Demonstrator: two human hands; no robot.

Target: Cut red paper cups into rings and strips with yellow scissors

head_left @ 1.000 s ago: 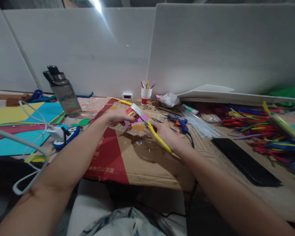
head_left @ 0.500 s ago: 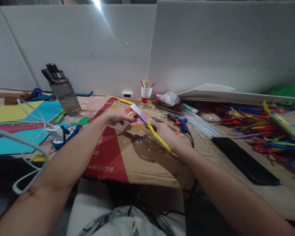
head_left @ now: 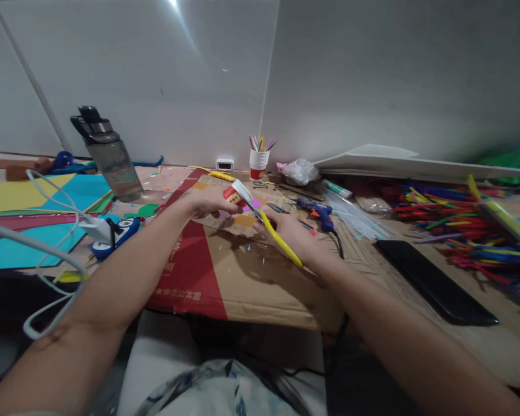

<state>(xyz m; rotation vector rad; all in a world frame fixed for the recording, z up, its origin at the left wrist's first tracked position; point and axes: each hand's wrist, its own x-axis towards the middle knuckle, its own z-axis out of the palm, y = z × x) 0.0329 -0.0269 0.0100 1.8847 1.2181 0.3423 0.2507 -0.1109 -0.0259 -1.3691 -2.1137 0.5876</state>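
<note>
Above the cardboard sheet, my left hand is closed on a red and white paper cup. My right hand grips yellow-handled scissors, one long handle curving along the palm. The scissors' metal blades point up and left and meet the cup's near right side. How far apart the blades are is hard to tell. Beneath both hands lies brown cardboard with a red band, and small paper scraps are scattered on it.
A water bottle and coloured paper are on the left. Behind the hands stands a stack of cups holding pens. Right of them lie a blue glue gun, a black phone-like slab and colourful pipe cleaners.
The cup in my left hand has turned slightly and sits a little further right. My right hand and the scissors look almost the same. The view has tilted slightly.
</note>
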